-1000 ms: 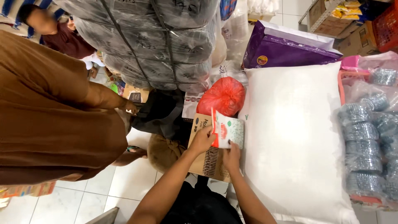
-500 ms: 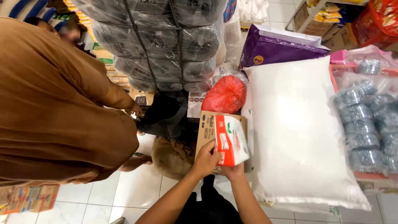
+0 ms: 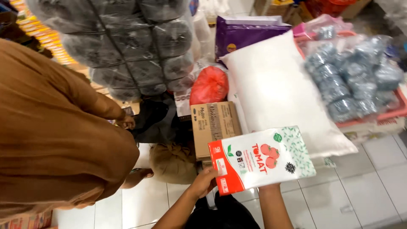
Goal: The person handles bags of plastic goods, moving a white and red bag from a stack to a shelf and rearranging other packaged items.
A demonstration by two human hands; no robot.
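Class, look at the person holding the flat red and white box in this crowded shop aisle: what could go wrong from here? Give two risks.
1. The red and white box is gripped only along its lower edge by the left hand and right hand, so it may tip or slip.
2. A person in brown bends close beside it, and a cardboard carton sits just behind, so a swing could bump either.

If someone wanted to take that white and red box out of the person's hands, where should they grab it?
Probably by the far right end of the box, coming from the pillow side. The left hand holds the red near end and the right hand is under the lower edge, so the white end with the leaf pattern is free. It is flat, so pinch across its faces.
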